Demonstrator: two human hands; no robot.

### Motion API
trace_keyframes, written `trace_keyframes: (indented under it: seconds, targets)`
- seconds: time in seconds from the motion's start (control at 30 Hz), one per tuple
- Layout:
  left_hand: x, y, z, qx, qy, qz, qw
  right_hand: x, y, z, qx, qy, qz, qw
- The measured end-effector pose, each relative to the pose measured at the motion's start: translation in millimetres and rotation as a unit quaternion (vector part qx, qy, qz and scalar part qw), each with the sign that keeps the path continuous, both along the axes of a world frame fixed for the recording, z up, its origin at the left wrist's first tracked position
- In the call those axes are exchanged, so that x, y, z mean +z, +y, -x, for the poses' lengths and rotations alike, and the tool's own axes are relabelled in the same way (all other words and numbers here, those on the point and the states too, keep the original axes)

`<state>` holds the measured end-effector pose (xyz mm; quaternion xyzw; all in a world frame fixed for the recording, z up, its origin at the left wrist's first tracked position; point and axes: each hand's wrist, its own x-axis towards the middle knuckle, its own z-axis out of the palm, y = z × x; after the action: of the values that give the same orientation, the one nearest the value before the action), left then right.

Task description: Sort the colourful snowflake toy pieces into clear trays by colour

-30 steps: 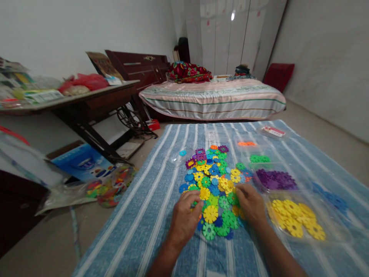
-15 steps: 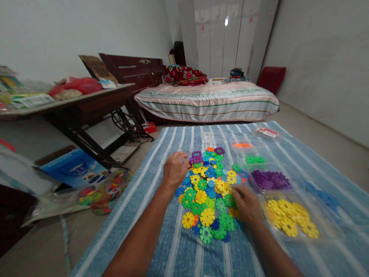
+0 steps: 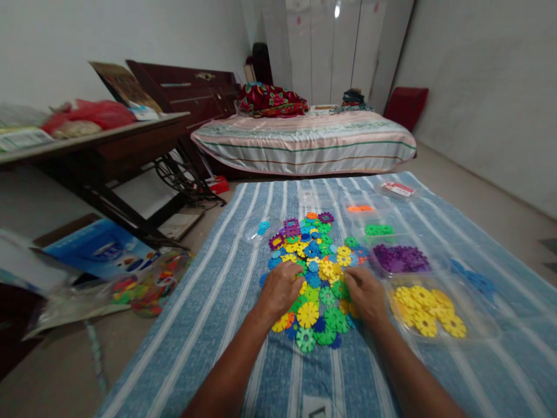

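Observation:
A loose heap of flower-shaped plastic discs (image 3: 307, 314) in yellow, green, blue, purple and orange is spread over the striped cloth. My left hand (image 3: 281, 291) rests over the heap's left side, fingers curled together; what they hold, if anything, is hidden. On the heap's right edge, beside some yellow discs (image 3: 331, 269), my right hand (image 3: 366, 295) has its fingers bent inward, and I cannot make out anything in them. Beyond my left hand lies a round clear dish (image 3: 250, 233) with light blue pieces (image 3: 263, 227) in it.
Right of the heap, clear trays hold yellow discs (image 3: 422, 307), purple pieces (image 3: 400, 258), green pieces (image 3: 378, 230), orange pieces (image 3: 359, 208) and blue pieces (image 3: 474, 277). A red-and-white card (image 3: 398, 188) lies at the far right. A bed (image 3: 300, 142) stands beyond the table.
My left hand has moved from beside the round dish nearer to me, onto the heap, uncovering the light blue pieces. My right hand stays at the heap's right edge. The view has tilted down slightly.

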<state>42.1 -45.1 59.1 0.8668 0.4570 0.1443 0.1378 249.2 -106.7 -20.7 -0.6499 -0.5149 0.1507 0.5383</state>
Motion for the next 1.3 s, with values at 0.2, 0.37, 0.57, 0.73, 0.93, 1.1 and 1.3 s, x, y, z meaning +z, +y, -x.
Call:
trace_keyframes:
  seconds: [0.2, 0.37, 0.57, 0.73, 0.93, 1.1, 1.3]
  targets:
    - [-9.6, -11, -15, -0.013, 0.043, 0.009, 0.999, -0.7, 0, 1, 0.0, 0.004, -0.002, 1.0]
    - [-9.5, -15, -27, 0.001, 0.091, 0.006, 0.996, -2.3, 1, 0, 0.0, 0.007, -0.011, 1.0]
    - [-9.8, -12, -29, -0.007, 0.119, 0.007, 0.993, -1.2, 2, 0, 0.0, 0.007, -0.009, 1.0]
    - [-11.5, -8, -24, -0.012, 0.106, -0.008, 0.994, -2.1, 2, 0, 0.001, 0.005, -0.005, 1.0]
    - [-9.4, 2, -12, 0.019, 0.017, -0.027, 0.999, -3.5, 2, 1, 0.001, 0.003, -0.002, 1.0]
    - [9.2, 24, 4, 0.079, -0.02, -0.071, 0.994, -2.8, 1, 2, 0.005, 0.014, -0.001, 1.0]
    - [51.6, 78, 21, 0.179, 0.031, -0.137, 0.974, -4.3, 1, 2, 0.012, 0.017, 0.004, 1.0]
